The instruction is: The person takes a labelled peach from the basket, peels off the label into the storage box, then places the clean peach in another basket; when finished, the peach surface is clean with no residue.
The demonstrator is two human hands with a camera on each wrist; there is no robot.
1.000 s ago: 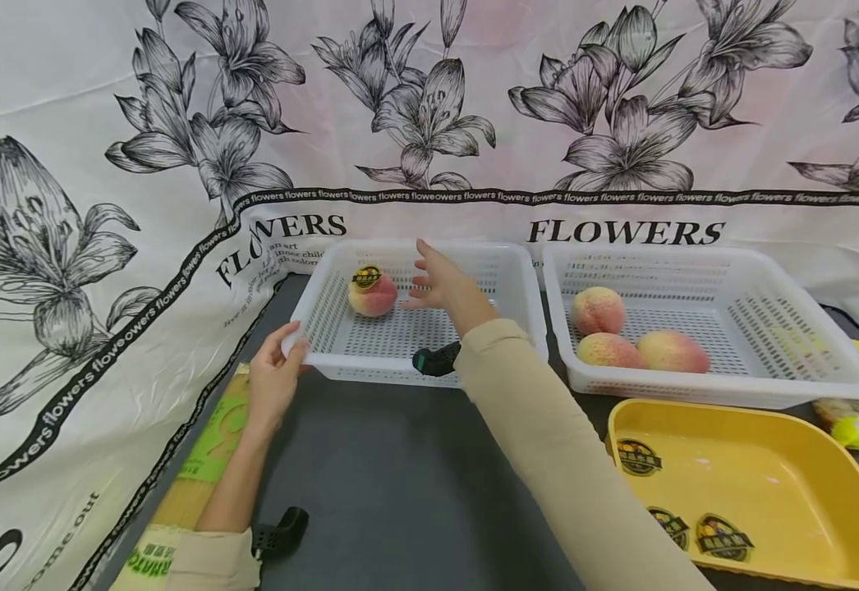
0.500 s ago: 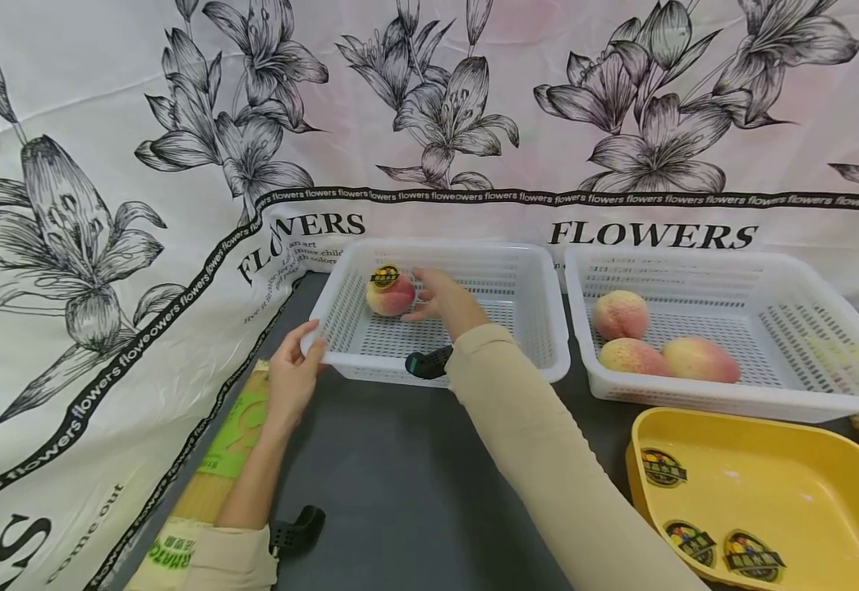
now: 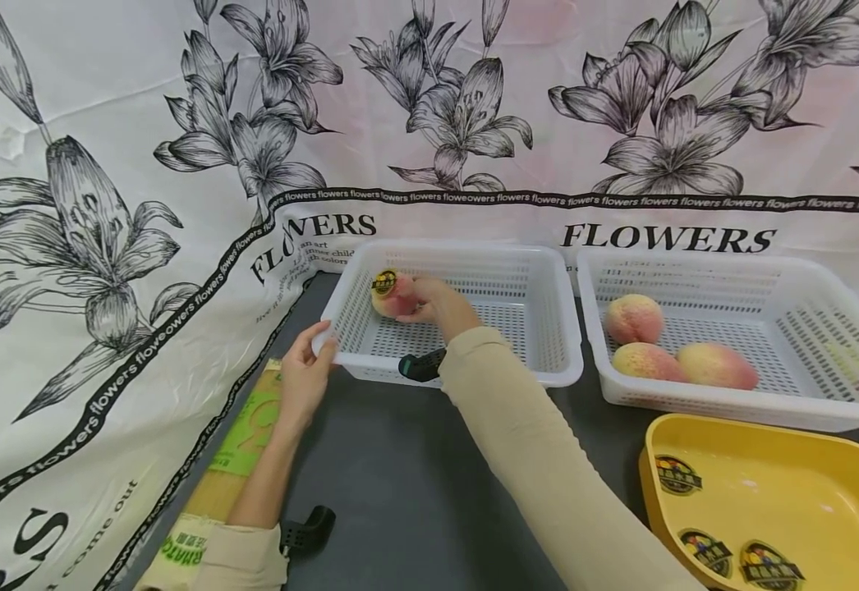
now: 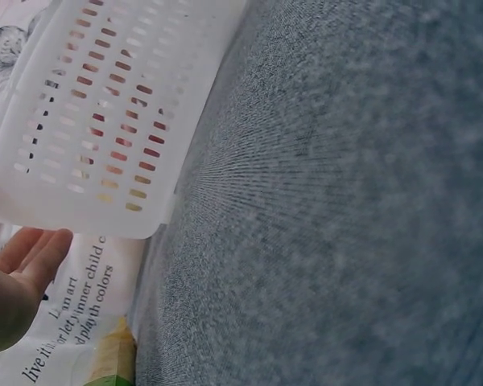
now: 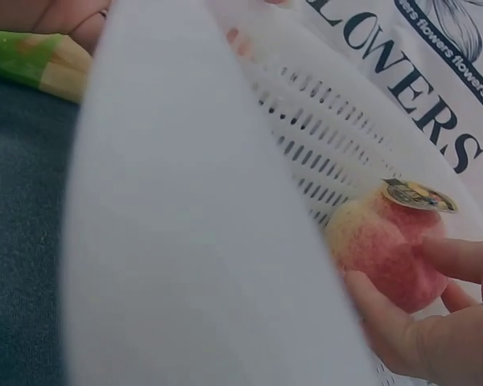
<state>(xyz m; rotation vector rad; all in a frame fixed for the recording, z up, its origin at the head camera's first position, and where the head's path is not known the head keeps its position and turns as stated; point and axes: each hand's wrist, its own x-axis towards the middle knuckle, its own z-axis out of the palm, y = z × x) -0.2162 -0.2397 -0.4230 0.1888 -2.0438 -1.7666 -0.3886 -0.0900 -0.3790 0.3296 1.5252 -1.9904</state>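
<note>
A red and yellow peach (image 3: pixel 391 303) sits at the left in a white perforated plastic basket (image 3: pixel 378 368). A black and gold oval sticker (image 5: pixel 420 195) is on its top. My right hand (image 3: pixel 440 304) reaches into this basket and holds the peach from the right. In the right wrist view, thumb and fingertips are on either side of the fruit (image 5: pixel 386 249); a blurred white basket wall covers part of the scene. At the basket's front left corner, my left hand (image 3: pixel 307 377) grips the rim. The left wrist view shows its fingers (image 4: pixel 44 256) at that corner.
A second white basket (image 3: pixel 740 405) on the right bears several peaches, three of them visible (image 3: pixel 634 318). In front of it stands a yellow tray (image 3: pixel 784 484) with three similar stickers. A green and yellow package (image 3: pixel 241 443) lies along the left edge, beside the printed cloth.
My right hand has moved left and its open fingers have closed on the peach. The left hand stays on the basket corner. The head view has shifted slightly.
</note>
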